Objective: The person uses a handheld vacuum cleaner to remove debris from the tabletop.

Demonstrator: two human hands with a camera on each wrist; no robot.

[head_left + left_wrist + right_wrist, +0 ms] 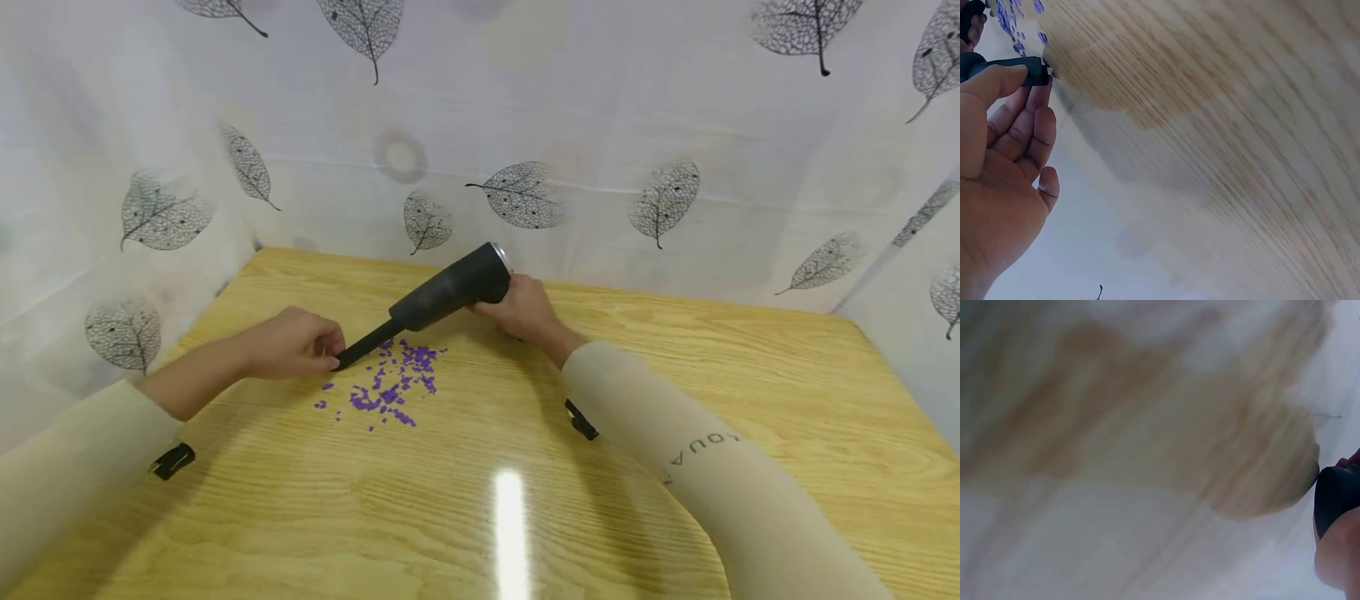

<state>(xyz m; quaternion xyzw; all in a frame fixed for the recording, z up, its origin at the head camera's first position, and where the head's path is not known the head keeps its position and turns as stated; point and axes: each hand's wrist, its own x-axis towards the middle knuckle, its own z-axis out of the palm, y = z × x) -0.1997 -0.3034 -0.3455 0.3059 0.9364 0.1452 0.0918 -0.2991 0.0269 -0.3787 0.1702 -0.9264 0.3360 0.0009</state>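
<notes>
A black handheld vacuum cleaner (442, 296) slants across the head view, its thick body up to the right and its narrow nozzle (367, 343) down to the left. My right hand (525, 310) grips its handle near the silver-rimmed end. With thumb and fingers my left hand (296, 343) pinches the nozzle's tip, close over the table; the left wrist view shows the thumb on top of the nozzle (1034, 70). Small purple scraps (390, 392) lie scattered just below the nozzle. In the right wrist view only part of the dark handle (1335, 494) and the hand (1341, 550) show at the edge.
The wood-grain table (450, 517) reaches back to a white curtain (330, 167) printed with black leaves, which also hangs at both sides. Black wrist straps (579, 419) show at both sleeves. A bright light reflection (511, 533) lies on the table's front part.
</notes>
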